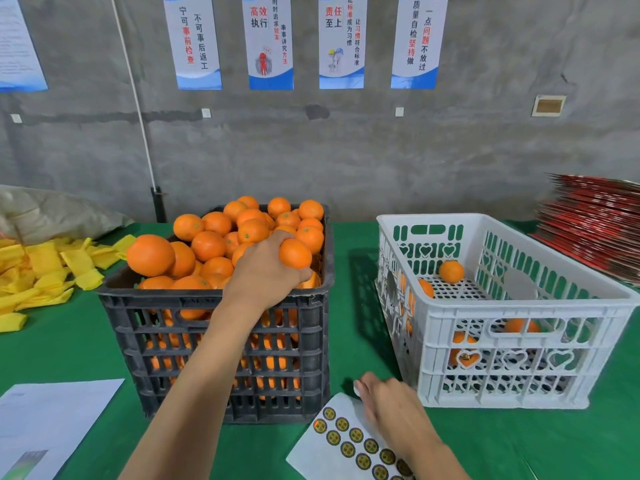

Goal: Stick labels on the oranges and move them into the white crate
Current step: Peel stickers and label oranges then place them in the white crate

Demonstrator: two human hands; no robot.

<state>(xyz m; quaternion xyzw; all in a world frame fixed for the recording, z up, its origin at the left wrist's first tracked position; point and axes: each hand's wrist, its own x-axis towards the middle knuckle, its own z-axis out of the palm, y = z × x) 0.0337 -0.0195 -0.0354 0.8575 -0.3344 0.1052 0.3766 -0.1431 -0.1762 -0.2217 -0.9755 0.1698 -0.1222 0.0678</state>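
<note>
My left hand (266, 268) curls round an orange (295, 253) at the right side of the heaped black crate (214, 341), thumb below it and fingers over the top. The orange sits against the pile, just inside the crate's right rim. Around it the crate is stacked above its edge with more oranges (207, 244), and more show through the slots in its front wall.

My right hand (388, 403) lies low in front, palm down over the far end of the label sheet (311, 448). Its fingers are loosely bent and reach toward the sheet's top corner; I cannot tell whether the tips pinch anything. The sheet rests on the green table (69, 348) just in front of the black crate, with rows of round gold-and-dark labels (356, 434) running back under my wrist.

The white crate (519, 306) stands to the right, apart from the black one. A few oranges lie on its floor: one (451, 271) near the back, another by the left wall, and others seen through the front openings.

At the left edge of the table lie yellow wrappers (45, 268); a white paper (52, 420) sits near my left elbow. A stack of red flat boxes (592, 223) stands at far right, and posters (341, 39) hang on the grey wall.
</note>
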